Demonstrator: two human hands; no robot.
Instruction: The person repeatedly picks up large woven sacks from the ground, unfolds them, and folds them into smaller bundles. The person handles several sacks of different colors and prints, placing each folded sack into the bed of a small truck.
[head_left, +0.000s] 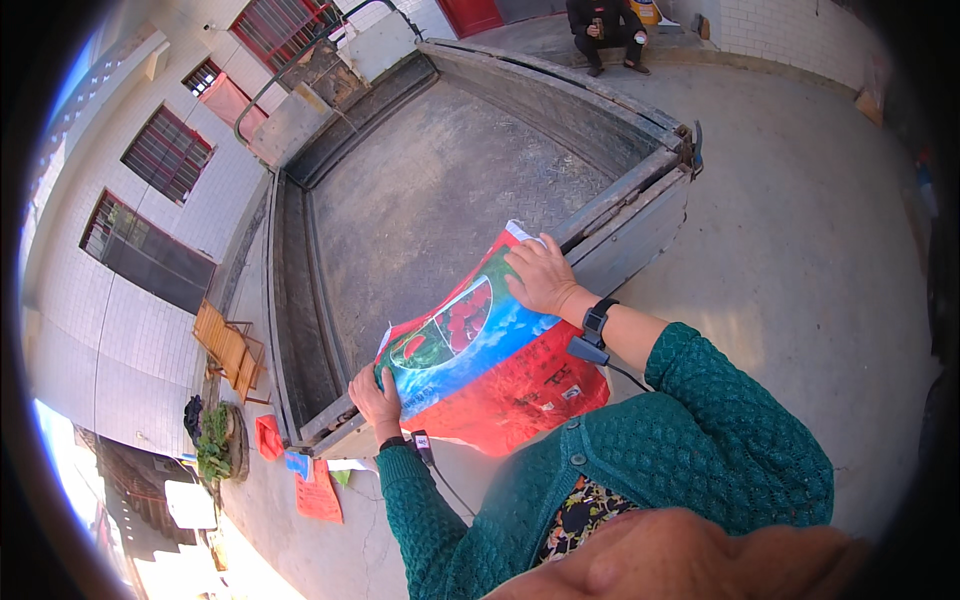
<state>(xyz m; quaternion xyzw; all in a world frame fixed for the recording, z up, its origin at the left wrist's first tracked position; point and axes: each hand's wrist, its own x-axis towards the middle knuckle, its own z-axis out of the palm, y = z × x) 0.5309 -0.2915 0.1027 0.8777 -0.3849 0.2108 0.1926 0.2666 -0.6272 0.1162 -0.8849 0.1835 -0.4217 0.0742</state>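
Note:
A red and blue printed plastic sack (480, 367) with pictures of watermelon lies over the rear edge of a metal truck bed (457, 180), its lower part hanging down towards me. My left hand (375, 397) is on the sack's left end, the thumb on top and the fingers over the edge. At the sack's upper right corner my right hand (541, 276) rests on it with bent fingers, beside the tailgate. Whether the right fingers pinch the sack I cannot tell. Both wrists wear dark straps, with cabled devices near them.
A wooden folding chair (229, 349) and a plant (215, 442) stand left of the truck. Red and orange bags (318, 491) lie on the concrete floor by the bed's near left corner. A seated person (611, 34) is beyond the truck's far right side.

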